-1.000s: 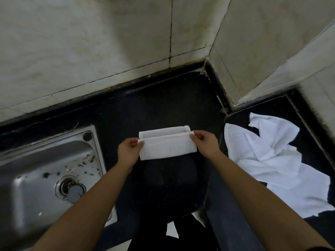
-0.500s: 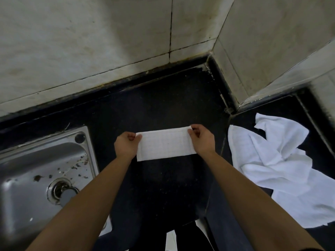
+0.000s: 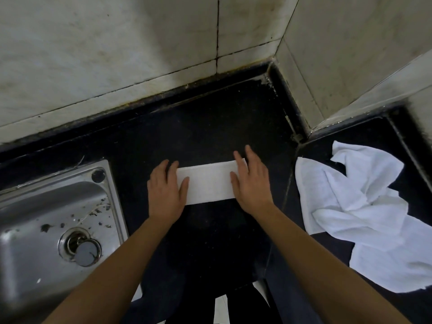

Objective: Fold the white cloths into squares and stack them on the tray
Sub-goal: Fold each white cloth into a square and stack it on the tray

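Observation:
A white cloth (image 3: 208,182), folded into a narrow strip, lies flat on the black counter (image 3: 210,118) in the middle of the head view. My left hand (image 3: 166,190) presses flat on its left end with straight fingers. My right hand (image 3: 251,183) lies flat on its right end the same way. To the right, a pile of crumpled unfolded white cloths (image 3: 364,206) spreads over the counter's right section. No tray is in view.
A steel sink (image 3: 53,228) with a round drain (image 3: 81,247) and scattered debris is sunk into the counter at the left. Tiled walls (image 3: 140,43) rise behind and form a corner at the back right. The counter's front edge is near my body.
My hands have let go of the strip's ends and now lie flat on them. The cloth went from held by pinched corners to lying pressed on the counter.

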{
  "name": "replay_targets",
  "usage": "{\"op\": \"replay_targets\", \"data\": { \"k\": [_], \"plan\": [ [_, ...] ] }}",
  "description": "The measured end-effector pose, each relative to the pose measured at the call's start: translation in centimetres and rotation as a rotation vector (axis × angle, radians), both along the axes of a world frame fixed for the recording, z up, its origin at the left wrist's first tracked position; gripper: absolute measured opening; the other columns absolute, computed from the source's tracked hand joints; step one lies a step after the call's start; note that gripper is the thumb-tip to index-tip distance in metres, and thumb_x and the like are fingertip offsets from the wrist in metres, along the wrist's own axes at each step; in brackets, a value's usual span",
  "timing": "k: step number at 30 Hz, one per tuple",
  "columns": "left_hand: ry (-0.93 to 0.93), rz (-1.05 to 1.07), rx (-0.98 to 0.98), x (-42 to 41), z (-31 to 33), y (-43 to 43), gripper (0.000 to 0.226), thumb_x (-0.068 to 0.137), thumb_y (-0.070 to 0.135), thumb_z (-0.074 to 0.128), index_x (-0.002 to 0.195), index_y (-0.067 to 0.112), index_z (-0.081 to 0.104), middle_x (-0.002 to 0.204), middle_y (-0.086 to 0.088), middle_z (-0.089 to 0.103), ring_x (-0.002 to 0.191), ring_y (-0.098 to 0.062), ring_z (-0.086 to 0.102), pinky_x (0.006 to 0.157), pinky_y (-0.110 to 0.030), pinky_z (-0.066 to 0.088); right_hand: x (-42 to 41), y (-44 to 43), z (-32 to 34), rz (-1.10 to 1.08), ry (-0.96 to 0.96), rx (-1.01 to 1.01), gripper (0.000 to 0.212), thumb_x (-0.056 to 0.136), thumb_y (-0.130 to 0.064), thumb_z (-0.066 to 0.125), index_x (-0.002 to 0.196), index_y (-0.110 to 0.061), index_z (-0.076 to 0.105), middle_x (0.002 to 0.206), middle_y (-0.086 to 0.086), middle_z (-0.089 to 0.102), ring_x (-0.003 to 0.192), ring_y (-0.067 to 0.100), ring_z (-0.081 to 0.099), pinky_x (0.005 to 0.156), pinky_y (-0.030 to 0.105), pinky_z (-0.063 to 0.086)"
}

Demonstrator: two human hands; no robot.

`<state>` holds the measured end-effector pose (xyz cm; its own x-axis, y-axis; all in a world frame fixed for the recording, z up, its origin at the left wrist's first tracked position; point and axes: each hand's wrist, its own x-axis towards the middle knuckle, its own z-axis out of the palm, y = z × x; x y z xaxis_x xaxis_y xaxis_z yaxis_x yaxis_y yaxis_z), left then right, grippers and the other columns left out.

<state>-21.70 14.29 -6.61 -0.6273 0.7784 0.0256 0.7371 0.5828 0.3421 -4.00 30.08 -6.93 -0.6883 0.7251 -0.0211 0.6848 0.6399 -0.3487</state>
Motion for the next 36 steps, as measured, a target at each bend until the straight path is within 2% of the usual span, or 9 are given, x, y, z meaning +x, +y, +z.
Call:
{"op": "replay_targets", "data": {
  "k": [4, 8, 10, 13, 17, 21, 27, 32, 36],
  "plan": [
    [0.055, -0.350, -0.352, -0.5, -1.8, -1.8, 0.068, 0.103, 0.057, 0.016, 0.160, 0.019, 0.010, 0.166, -0.016, -0.001, 0.154, -0.031, 0.003, 0.121, -0.057, 0.015, -1.1, -1.0, -1.6, 0.220, -0.286, 0.017, 0.070, 0.104, -0.056, 0.020, 0.160, -0.018, 0.002, 0.166, 0.019, -0.008, 0.154, 0.036, -0.005, 0.124, 0.056, 0.005],
    [0.029, -0.350, -0.493, -1.2, -3.0, -3.1, 0.076, 0.098, 0.066, 0.003, 0.159, 0.021, -0.003, 0.166, -0.008, -0.014, 0.154, -0.027, -0.007, 0.122, -0.057, 0.007, -1.0, -0.2, -2.3, 0.295, -0.410, -0.029, 0.075, 0.101, -0.064, 0.011, 0.159, -0.021, -0.008, 0.167, 0.016, -0.012, 0.153, 0.034, -0.012, 0.123, 0.056, -0.002],
    [0.024, -0.365, -0.505, -1.1, -2.8, -2.9, 0.076, 0.098, 0.067, 0.003, 0.159, 0.021, -0.002, 0.166, -0.009, -0.013, 0.153, -0.028, -0.006, 0.121, -0.059, 0.007, -0.5, -0.5, -1.5, 0.214, -0.314, -0.068, 0.077, 0.101, -0.064, 0.017, 0.160, -0.018, -0.001, 0.167, 0.016, -0.005, 0.154, 0.033, -0.006, 0.124, 0.052, 0.000],
    [0.015, -0.333, -0.459, -0.9, -2.3, -2.4, 0.077, 0.099, 0.066, 0.004, 0.159, 0.019, -0.004, 0.166, -0.012, -0.009, 0.153, -0.031, -0.007, 0.121, -0.060, 0.005, 0.9, -1.0, 0.0, -0.115, -0.110, -0.139, 0.069, 0.102, -0.055, 0.035, 0.156, -0.014, 0.023, 0.160, 0.016, 0.025, 0.146, 0.033, 0.025, 0.118, 0.050, 0.026],
    [0.033, -0.359, -0.402, 0.7, -1.0, 0.2, 0.077, 0.099, 0.065, 0.005, 0.158, 0.016, -0.002, 0.166, -0.015, -0.006, 0.153, -0.032, -0.005, 0.121, -0.060, 0.004, 1.8, -0.9, 1.1, -0.339, -0.113, -0.236, 0.060, 0.099, -0.054, 0.047, 0.142, -0.012, 0.045, 0.132, 0.011, 0.057, 0.119, 0.028, 0.054, 0.098, 0.044, 0.047],
    [0.016, -0.409, -0.476, 2.0, -1.4, 2.9, 0.082, 0.091, 0.071, -0.006, 0.156, 0.021, -0.017, 0.165, -0.010, -0.019, 0.152, -0.028, -0.015, 0.120, -0.062, -0.006, 0.9, -0.5, 1.1, -0.428, -0.104, -0.402, 0.054, 0.095, -0.048, 0.059, 0.133, -0.012, 0.048, 0.120, 0.009, 0.062, 0.111, 0.026, 0.058, 0.089, 0.039, 0.051],
    [0.023, -0.405, -0.511, 2.1, -2.4, 2.9, 0.088, 0.090, 0.074, 0.000, 0.156, 0.019, -0.016, 0.165, -0.010, -0.020, 0.152, -0.027, -0.015, 0.119, -0.061, -0.008, 0.3, 1.3, 1.4, -0.518, -0.092, -0.672, 0.043, 0.090, -0.039, 0.070, 0.125, -0.015, 0.062, 0.109, 0.003, 0.070, 0.104, 0.022, 0.066, 0.078, 0.029, 0.049],
    [0.020, -0.408, -0.480, 2.0, -2.7, 2.8, 0.089, 0.090, 0.076, 0.001, 0.157, 0.020, -0.011, 0.166, -0.009, -0.015, 0.153, -0.027, -0.011, 0.119, -0.060, -0.010, 0.0, 2.1, 1.9, -0.745, 0.202, -1.134, 0.027, 0.082, -0.026, 0.080, 0.104, -0.018, 0.067, 0.107, 0.003, 0.071, 0.095, 0.018, 0.067, 0.074, 0.032, 0.056],
    [-0.004, -0.418, -0.500, 2.0, -2.8, 2.9, 0.091, 0.088, 0.078, 0.004, 0.157, 0.022, -0.012, 0.165, -0.009, -0.016, 0.153, -0.026, -0.013, 0.117, -0.061, -0.013, -0.3, 2.5, 2.8, -0.828, 0.299, -1.307, 0.033, 0.083, -0.028, 0.078, 0.112, -0.019, 0.065, 0.106, 0.002, 0.073, 0.087, 0.015, 0.066, 0.068, 0.030, 0.047]
  ]
}}
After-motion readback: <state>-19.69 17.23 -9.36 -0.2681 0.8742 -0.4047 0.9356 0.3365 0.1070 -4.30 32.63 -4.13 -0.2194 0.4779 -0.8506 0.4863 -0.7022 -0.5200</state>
